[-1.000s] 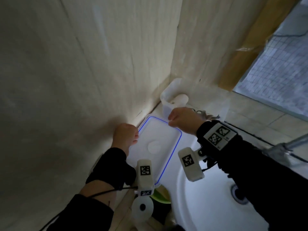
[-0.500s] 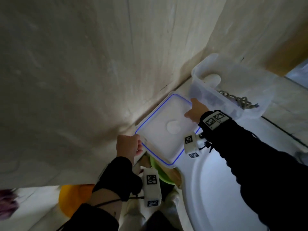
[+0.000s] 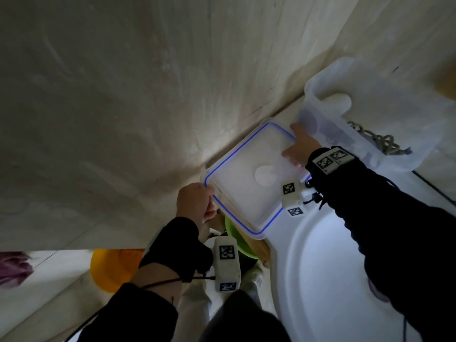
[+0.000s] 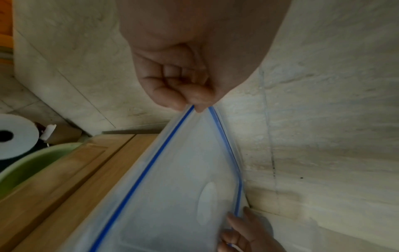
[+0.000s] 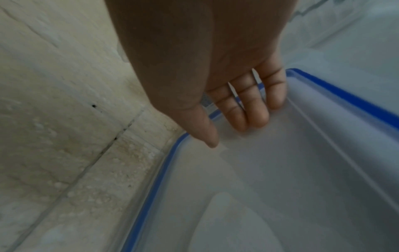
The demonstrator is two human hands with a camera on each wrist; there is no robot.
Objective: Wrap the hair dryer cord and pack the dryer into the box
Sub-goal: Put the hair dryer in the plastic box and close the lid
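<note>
1. The clear plastic box [image 3: 320,99] is sitting on the bench [image 3: 434,174] in the corner by the wall [image 3: 123,95], and the white hair dryer [image 3: 338,102] is lying inside it, with its dark cord [image 3: 380,140] showing through the box's near wall.
2. The blue-rimmed lid [image 3: 246,181] is lying just beside the box, between the wall and the white sink [image 3: 333,267], with its near corner hanging past the bench edge over a green bowl [image 3: 237,243].
3. The left hand [image 3: 195,203] is pinching the lid's near corner, its fingers [image 4: 172,97] curled together with the thumb clamped on the blue rim.
4. The right hand [image 3: 299,149] is gripping the lid's far edge next to the box, its fingers [image 5: 252,109] lying close together inside the lid and the thumb reaching beside them.
5. Compared with half a second ago, both hands are keeping the same grips, and the lid and box are staying about where they were.
</note>
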